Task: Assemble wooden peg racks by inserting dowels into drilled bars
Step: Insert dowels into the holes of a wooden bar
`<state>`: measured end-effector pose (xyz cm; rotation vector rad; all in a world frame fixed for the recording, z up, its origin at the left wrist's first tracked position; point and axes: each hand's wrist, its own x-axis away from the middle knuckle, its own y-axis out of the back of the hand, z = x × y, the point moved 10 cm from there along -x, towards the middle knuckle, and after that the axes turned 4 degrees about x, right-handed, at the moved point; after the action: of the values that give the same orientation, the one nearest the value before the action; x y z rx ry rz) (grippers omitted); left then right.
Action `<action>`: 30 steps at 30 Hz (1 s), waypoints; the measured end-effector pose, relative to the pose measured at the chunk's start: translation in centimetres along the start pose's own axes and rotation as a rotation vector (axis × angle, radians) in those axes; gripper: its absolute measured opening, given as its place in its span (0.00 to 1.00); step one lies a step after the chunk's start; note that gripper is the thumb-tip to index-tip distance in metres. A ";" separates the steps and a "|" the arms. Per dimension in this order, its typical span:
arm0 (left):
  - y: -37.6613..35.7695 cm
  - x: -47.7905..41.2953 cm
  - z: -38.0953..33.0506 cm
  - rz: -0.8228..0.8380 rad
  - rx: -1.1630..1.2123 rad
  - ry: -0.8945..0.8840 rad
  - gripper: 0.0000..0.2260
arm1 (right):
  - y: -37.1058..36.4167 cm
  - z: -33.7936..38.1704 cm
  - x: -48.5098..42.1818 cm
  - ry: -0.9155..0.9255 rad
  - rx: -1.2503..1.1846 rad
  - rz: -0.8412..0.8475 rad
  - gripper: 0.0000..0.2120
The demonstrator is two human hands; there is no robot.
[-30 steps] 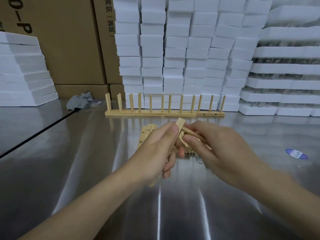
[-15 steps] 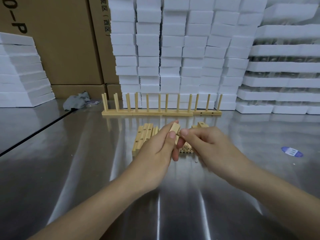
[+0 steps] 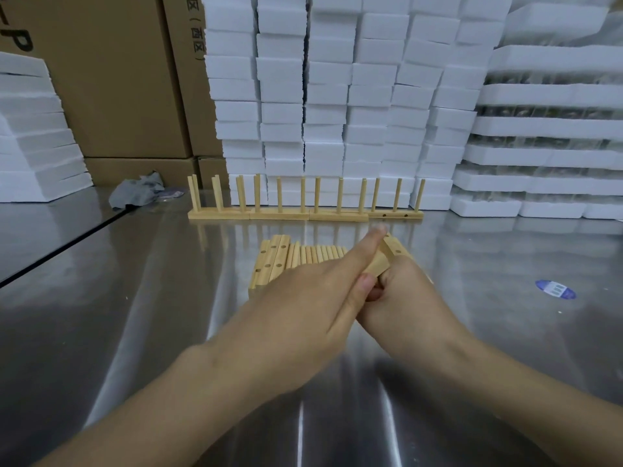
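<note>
A: Head view. Hands?
B: Left hand (image 3: 303, 305) grips the drilled bar (image 3: 379, 262), thumb laid along it. Right hand (image 3: 408, 298) curls under its near end. Any dowel in there is hidden. Bar's mid-table, lifted off the surface.
A: Doing the step well?
B: I'd brace the bar firmly, line the peg up square to the hole and push straight. A tilt could jam or split it.
A: Materials?
B: Pale smooth wood. Spare bars (image 3: 269, 264) are square with round holes, loose dowels (image 3: 320, 254) thin and round, just beside them. Finished racks (image 3: 279, 215) stand at the far side. Steel table (image 3: 135, 332) is glossy with streaky reflections.
</note>
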<state>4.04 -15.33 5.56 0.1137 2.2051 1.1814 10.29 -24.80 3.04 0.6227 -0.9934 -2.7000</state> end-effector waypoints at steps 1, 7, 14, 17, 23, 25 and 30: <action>0.1 0.0 0.2 0.010 0.007 -0.013 0.25 | -0.3 0.0 -0.1 0.003 -0.016 0.061 0.18; 1.9 -0.5 2.5 -0.190 0.175 -0.017 0.23 | 1.4 2.6 -1.1 0.309 0.227 0.112 0.13; 5.7 0.2 10.7 -0.528 0.862 0.422 0.16 | 4.4 -2.4 -2.6 0.260 0.629 -0.140 0.22; 4.8 1.1 12.7 -0.597 1.128 0.592 0.18 | 2.9 -3.8 -2.9 0.241 0.755 -0.046 0.27; 3.8 1.3 13.7 -0.595 1.250 0.648 0.19 | 1.9 -4.4 -3.3 0.208 0.845 -0.018 0.23; 3.7 1.3 13.7 -0.589 1.246 0.647 0.19 | 2.2 -4.1 -3.3 0.215 0.839 -0.037 0.20; 3.4 1.4 13.9 -0.583 1.254 0.680 0.19 | 2.3 -3.0 -3.0 0.266 0.862 -0.068 0.15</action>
<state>10.04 -2.81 1.94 -0.4524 2.9079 -0.6705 14.44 -27.26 3.40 1.1172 -2.0624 -2.0460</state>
